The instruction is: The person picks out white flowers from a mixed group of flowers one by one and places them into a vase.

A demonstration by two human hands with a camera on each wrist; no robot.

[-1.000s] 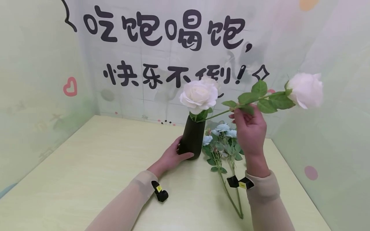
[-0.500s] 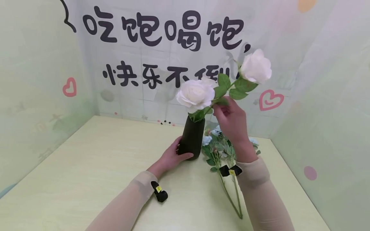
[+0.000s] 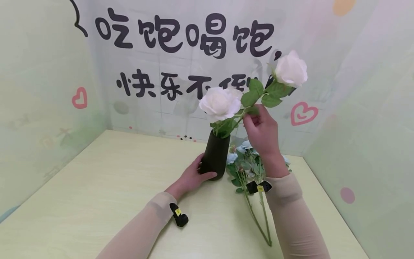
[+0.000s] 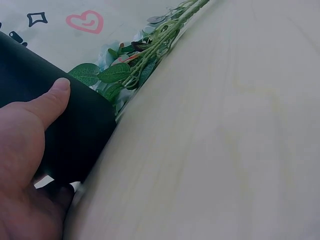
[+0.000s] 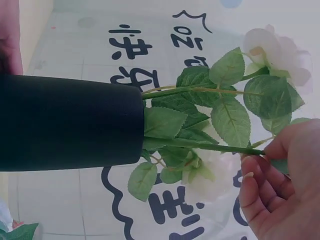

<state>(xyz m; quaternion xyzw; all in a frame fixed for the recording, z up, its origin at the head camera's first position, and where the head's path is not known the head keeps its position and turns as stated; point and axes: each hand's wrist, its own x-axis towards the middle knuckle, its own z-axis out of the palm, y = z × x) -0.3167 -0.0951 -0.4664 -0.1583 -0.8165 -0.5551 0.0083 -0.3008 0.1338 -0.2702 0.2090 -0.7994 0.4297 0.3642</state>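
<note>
A black vase (image 3: 215, 154) stands upright on the table. My left hand (image 3: 194, 176) grips its lower part, the thumb lying across the side in the left wrist view. White rose (image 3: 220, 104) blooms and green leaves rise from the vase mouth, one bloom partly hidden behind the front one. My right hand (image 3: 262, 131) pinches the stem of another white rose (image 3: 291, 70), which leans to the right above the vase. In the right wrist view this rose's green stem (image 5: 210, 146) runs from my fingertips into the vase mouth; its lower end is hidden inside.
Light-blue flowers (image 3: 247, 145) with long green stems lie on the table (image 3: 113, 187) right of the vase, partly behind my right wrist. A printed wall (image 3: 145, 111) stands close behind, with side panels left and right.
My right hand has moved left and slightly up, swinging the pinched rose from nearly level to a steeper lean. In the last half second it shifted slightly right. The left hand and vase stayed put.
</note>
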